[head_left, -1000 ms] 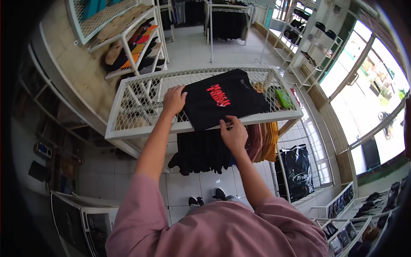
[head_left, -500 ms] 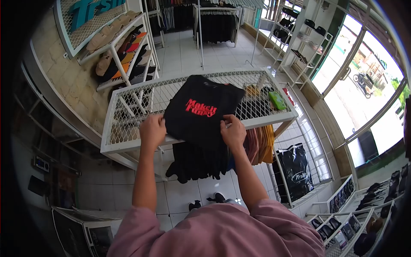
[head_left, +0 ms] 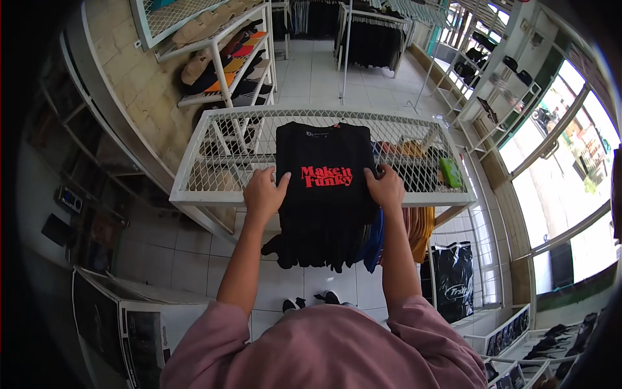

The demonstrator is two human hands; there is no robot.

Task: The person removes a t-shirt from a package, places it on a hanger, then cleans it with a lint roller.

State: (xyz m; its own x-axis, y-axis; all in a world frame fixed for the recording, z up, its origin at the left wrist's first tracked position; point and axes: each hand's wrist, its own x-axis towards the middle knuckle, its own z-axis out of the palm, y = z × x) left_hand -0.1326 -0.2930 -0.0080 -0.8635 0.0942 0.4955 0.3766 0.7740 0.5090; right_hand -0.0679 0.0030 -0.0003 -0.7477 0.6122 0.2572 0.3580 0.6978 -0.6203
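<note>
A folded black T-shirt (head_left: pixel 324 146) with red "Make it Funky" lettering lies squared up on the white mesh-topped rack (head_left: pixel 223 196), its lower part over the front rail. My left hand (head_left: pixel 262 194) is at the shirt's left edge, fingers apart, thumb touching or very near the cloth. At the right edge, my right hand (head_left: pixel 388 188) is also open, its thumb against the side of the shirt. Neither hand grips the fabric. Below the rack top hang black garments (head_left: pixel 311 249), with blue and mustard ones (head_left: pixel 424 230) to their right.
A green packet (head_left: pixel 449 173) sits on the rack's right end. Shelves of caps (head_left: pixel 236 65) stand at the back left. A black printed bag (head_left: pixel 452 279) is at the lower right. Clothes racks (head_left: pixel 369 39) stand farther back, and a glass door (head_left: pixel 551 142) is on the right.
The black T-shirt was tilted and pinched at its lower corners by both hands; now it lies straight. My fingers have let go and rest along its sides. The view has shifted too.
</note>
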